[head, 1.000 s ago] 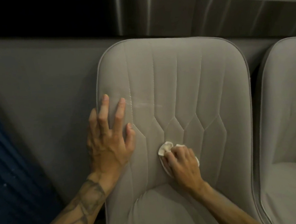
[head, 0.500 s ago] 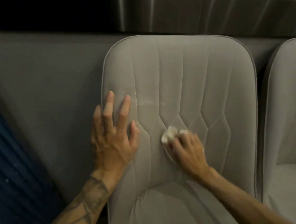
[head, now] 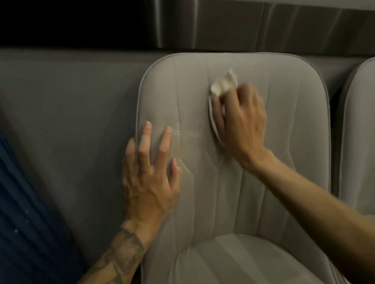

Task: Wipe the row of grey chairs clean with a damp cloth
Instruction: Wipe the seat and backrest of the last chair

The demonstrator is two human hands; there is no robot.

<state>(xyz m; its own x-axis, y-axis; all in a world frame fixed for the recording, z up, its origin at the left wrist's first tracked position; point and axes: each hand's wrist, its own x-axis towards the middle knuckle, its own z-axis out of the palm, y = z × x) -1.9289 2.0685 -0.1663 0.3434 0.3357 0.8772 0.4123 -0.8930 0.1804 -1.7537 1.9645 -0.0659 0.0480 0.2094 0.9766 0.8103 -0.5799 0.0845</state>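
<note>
Grey chair [head: 231,205], centre: backrest being wiped. Cloth [head: 223,85], white, crumpled, at 12 o'clock on the backrest, is gripped by the curled right hand [head: 241,120]. Left hand [head: 150,177], fingers spread, is laid flat at 9 o'clock. Overlapping strokes along seams are advised. No containers are seen.

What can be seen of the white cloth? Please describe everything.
The cloth is small, white, crumpled and soft-looking, and motion blurs it. The right hand grips it and hides most of it. A bunched end sticks out above the hand, and a thin edge shows along the hand's left side. It is pressed against the upper middle of the backrest of the grey chair. Whether it is damp cannot be told.
</note>
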